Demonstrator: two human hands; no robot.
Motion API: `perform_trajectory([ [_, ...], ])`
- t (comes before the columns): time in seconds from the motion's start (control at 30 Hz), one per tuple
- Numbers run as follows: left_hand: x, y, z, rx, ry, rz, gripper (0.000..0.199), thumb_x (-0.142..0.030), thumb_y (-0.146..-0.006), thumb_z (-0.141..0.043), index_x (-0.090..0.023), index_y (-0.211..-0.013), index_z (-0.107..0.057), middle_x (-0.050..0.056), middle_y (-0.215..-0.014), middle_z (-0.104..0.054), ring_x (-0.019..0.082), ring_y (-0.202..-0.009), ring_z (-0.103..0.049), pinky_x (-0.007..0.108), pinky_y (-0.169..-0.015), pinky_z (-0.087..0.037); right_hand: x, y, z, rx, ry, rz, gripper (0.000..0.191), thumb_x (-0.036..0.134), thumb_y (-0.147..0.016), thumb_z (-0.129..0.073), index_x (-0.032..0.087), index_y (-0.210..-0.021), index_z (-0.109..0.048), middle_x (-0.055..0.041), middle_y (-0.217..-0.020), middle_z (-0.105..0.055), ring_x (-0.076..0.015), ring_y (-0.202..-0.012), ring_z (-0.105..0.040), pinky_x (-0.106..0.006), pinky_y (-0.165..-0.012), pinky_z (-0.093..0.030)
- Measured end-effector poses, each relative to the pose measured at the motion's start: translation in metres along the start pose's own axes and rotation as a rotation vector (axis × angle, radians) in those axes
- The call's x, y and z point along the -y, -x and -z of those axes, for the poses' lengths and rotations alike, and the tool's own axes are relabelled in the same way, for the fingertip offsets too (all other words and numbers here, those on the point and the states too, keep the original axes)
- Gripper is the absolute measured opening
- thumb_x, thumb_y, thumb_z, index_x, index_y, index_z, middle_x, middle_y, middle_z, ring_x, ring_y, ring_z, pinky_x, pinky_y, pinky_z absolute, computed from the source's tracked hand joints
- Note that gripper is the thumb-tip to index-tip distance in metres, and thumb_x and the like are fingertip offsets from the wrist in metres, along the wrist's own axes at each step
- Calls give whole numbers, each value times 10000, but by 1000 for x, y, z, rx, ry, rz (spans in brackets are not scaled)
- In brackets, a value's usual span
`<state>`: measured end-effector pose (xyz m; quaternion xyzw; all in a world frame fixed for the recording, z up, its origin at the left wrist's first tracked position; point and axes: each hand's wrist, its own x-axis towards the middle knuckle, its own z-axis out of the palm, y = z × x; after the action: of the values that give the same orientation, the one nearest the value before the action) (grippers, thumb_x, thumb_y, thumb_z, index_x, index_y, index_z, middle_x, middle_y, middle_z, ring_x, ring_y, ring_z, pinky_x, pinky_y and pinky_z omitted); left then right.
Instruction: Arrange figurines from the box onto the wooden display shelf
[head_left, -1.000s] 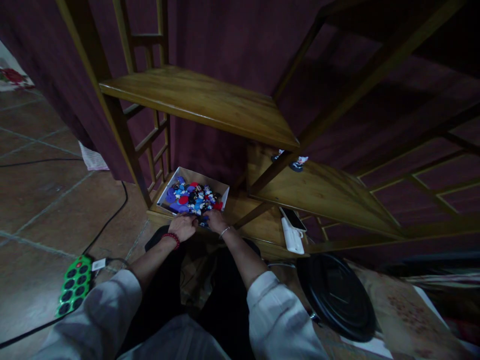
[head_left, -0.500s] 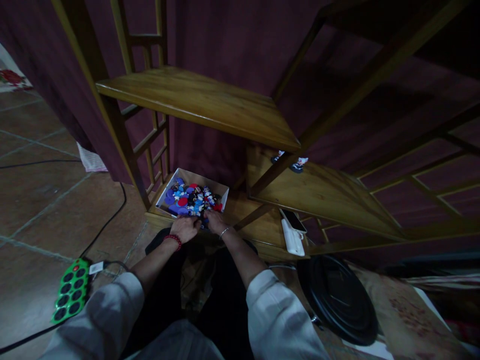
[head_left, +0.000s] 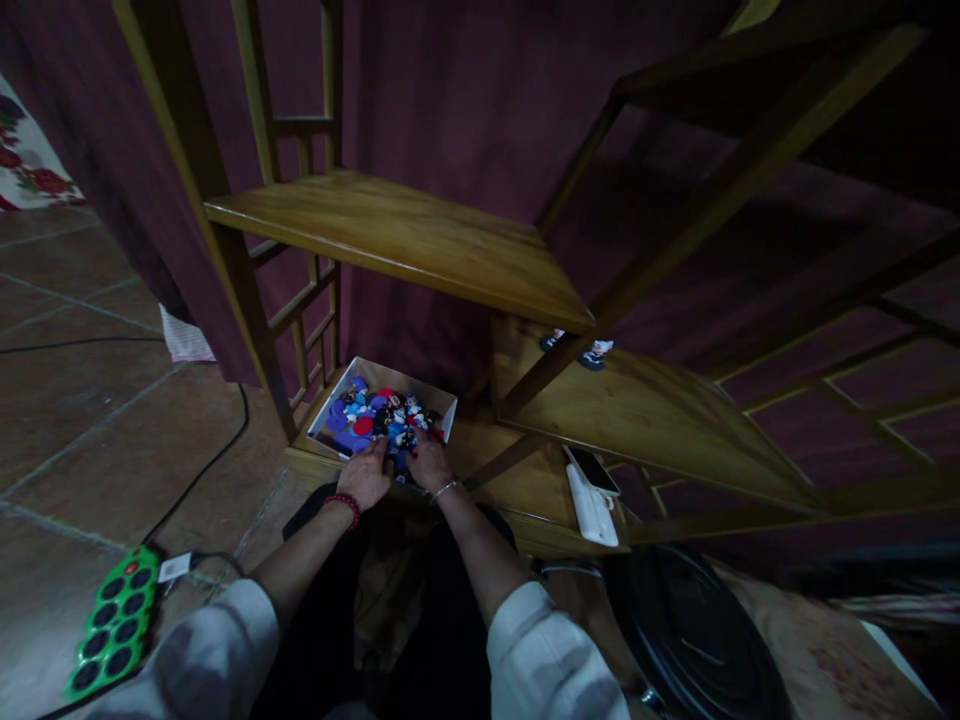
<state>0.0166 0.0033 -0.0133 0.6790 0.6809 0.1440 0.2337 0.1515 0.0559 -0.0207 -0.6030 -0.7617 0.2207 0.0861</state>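
A shallow white box [head_left: 321,437] with a bare cardboard inside sits on the low wooden shelf. It holds a jumble of small figurines [head_left: 396,412] in blue, black, white and red, with purple and red round pieces at its left side. My left hand [head_left: 365,476], with a red bead bracelet at the wrist, reaches over the front edge, fingers apart among the figurines. Beside it my right hand [head_left: 430,464], wearing a thin silvery bracelet, reaches in with fingers spread and touches the pile. Dark figurines lie between the two hands; the fingertips are partly hidden.
A wooden shelf board [head_left: 397,245] overhangs the box. Two small figurines stand on the shelf to the right [head_left: 592,410]. A phone [head_left: 592,470] and a white object [head_left: 591,508] lie lower right. A black round lid-like object [head_left: 694,630] and a green power strip [head_left: 112,625] are nearby.
The view has tilted up slightly, so the box sits lower in the picture. My hands have gone a little further into the box, and their fingers have spread.
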Motion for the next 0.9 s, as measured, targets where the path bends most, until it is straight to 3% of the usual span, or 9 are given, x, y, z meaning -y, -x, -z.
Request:
perform_trajectory([
  [0.13,3,-4,2,55,42,17,510,-245,-814,-368,-153,-1314,-332,106,-1255,-506,199,-1098,-505,304,-938,-354,-1,-1,-3,-95,-61,19,423,194,-727,-551,146,-1137,-461,-109,-1075,-573,-203,-993,-529,-301,-849,-405],
  [0.33,6,-4,6,47,96,-35,455,-219,-806,-361,-150,-1250,-435,88,-1257,-506,186,-1126,-485,281,-968,-333,-3,7,-9,-162,-151,86,213,232,-775,-488,166,-977,-507,-55,-892,-615,-168,-815,-575,-283,-773,-437],
  [0.53,8,-5,1,0,145,-56,409,-202,-793,-379,-198,-1182,-507,55,-1235,-516,177,-1083,-511,274,-949,-355,5,17,1,-190,-121,154,244,273,-774,-510,184,-998,-547,-62,-961,-613,-165,-906,-563,-253,-802,-419],
  [0.7,8,-8,-6,-52,228,-131,335,-193,-790,-377,-183,-1042,-598,58,-1146,-552,162,-1030,-529,267,-945,-365,6,23,12,-177,-19,110,243,367,-817,-468,187,-910,-602,-72,-928,-621,-164,-858,-577,-244,-763,-419],
  [0.9,5,-13,-9,-90,290,-90,318,-163,-775,-385,-169,-992,-617,62,-1065,-592,164,-948,-569,292,-904,-413,6,22,15,-152,130,57,174,272,-820,-461,188,-843,-612,-69,-925,-624,-161,-847,-579,-236,-731,-410],
])
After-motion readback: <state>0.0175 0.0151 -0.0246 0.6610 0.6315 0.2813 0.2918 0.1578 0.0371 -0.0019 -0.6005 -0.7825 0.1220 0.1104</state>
